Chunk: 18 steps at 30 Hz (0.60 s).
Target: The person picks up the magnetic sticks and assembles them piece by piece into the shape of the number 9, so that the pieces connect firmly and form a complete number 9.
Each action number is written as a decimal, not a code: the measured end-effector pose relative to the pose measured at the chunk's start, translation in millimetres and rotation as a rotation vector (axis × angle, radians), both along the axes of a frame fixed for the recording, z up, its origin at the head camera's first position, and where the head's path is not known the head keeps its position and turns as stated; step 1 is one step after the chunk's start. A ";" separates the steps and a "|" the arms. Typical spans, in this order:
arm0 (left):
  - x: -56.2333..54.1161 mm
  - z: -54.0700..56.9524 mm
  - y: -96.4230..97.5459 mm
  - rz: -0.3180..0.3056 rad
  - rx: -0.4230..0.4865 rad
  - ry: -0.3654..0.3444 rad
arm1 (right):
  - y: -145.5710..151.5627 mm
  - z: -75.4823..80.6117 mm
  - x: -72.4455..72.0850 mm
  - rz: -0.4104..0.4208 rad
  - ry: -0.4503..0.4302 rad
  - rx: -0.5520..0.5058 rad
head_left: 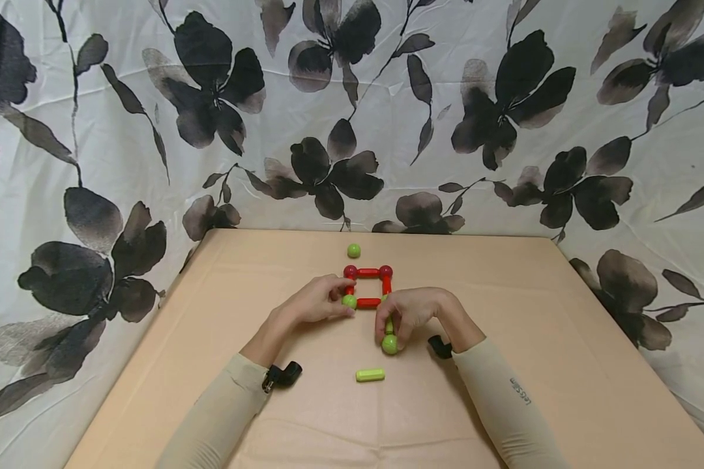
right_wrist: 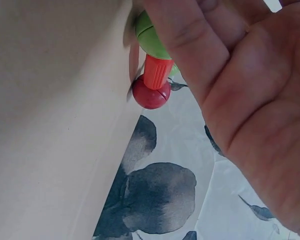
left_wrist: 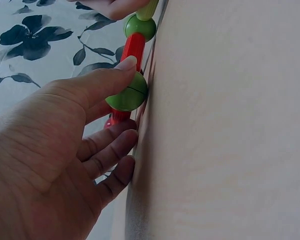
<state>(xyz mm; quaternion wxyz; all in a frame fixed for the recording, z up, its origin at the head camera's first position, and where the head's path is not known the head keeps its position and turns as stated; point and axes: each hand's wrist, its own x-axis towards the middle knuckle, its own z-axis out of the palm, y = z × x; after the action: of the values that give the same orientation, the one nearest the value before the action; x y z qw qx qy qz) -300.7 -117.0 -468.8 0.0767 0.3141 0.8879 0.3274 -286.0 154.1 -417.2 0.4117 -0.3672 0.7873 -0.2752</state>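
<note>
On the table lies a square of red rods (head_left: pixel 368 303), with dark red balls (head_left: pixel 385 272) at its far corners and green balls at its near ones. My left hand (head_left: pixel 319 298) pinches the near-left green ball (left_wrist: pixel 132 95) between thumb and forefinger; the other fingers are loosely bent. At the near-right corner, my right hand (head_left: pixel 412 314) grips a short green rod (head_left: pixel 389 326) that has a green ball (head_left: pixel 390 344) on its near end. In the left wrist view this rod meets the corner ball (left_wrist: pixel 140 27). The right fingertips are out of the right wrist view.
A loose green rod (head_left: pixel 370 375) lies nearer the table's front, between the forearms. Beyond the square sits a single green ball (head_left: pixel 354 250). A floral cloth (head_left: pixel 410 130) hangs behind the tan table (head_left: pixel 240 260). Each wrist carries a small black camera (head_left: pixel 283 376).
</note>
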 end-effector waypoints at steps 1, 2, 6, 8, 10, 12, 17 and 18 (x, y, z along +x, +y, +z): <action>0.1 0.1 -0.1 0.002 0.000 -0.001 | 0.2 0.9 0.4 0.002 0.001 -0.002; 0.2 0.3 0.0 0.004 0.001 -0.004 | 0.3 1.7 0.8 0.004 0.001 -0.004; 0.3 -0.8 -0.4 0.008 0.000 -0.006 | 0.4 1.6 1.7 0.001 0.002 -0.010; 0.2 -1.2 -0.4 0.008 -0.003 -0.004 | 0.1 0.9 2.1 -0.005 -0.004 -0.005; 0.2 -1.2 -0.4 0.008 -0.003 -0.003 | -0.5 0.0 2.4 -0.011 -0.011 0.000; 0.5 -0.5 -0.3 0.008 -0.001 -0.005 | -1.2 -1.0 2.8 -0.013 -0.012 0.007; 1.0 1.3 -0.2 0.005 0.004 -0.008 | -3.2 -2.7 3.6 -0.001 0.016 0.025; 1.1 1.4 -0.2 0.005 0.004 -0.008 | -3.3 -2.5 3.7 -0.002 0.017 0.030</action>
<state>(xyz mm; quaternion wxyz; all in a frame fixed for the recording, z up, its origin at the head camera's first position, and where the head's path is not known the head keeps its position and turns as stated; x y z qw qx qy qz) -299.6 -117.2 -467.4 0.0791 0.3108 0.8876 0.3306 -282.2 150.8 -419.7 0.4101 -0.3628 0.7951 -0.2607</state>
